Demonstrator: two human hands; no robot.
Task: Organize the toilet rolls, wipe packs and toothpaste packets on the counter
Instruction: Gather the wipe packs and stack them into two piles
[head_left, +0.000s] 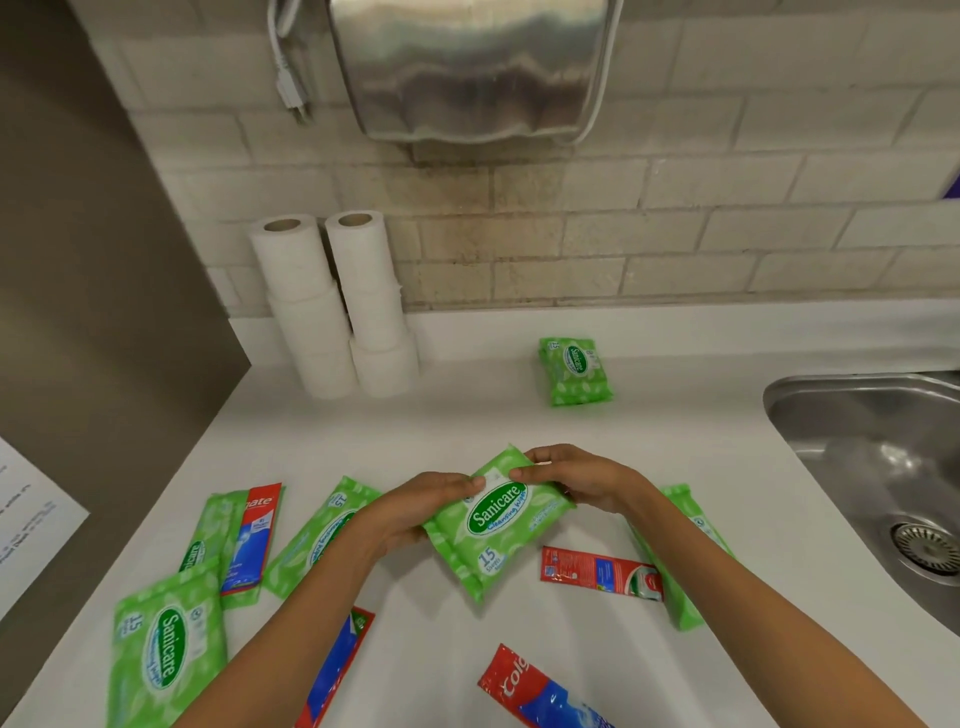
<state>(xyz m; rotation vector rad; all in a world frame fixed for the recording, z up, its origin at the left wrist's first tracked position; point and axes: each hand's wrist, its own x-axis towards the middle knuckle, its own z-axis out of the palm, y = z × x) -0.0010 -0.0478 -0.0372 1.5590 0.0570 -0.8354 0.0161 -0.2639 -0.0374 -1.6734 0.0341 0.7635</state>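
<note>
Now one green wipe pack is up just above the desk. The left hand and right hand each have a pinching grip near its top end. It looks soft, light and squishy, so holding the edges seems best.

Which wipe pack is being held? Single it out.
The centre wipe pack, pinched between the left hand and right hand; the other packs lie on the counter.
</note>
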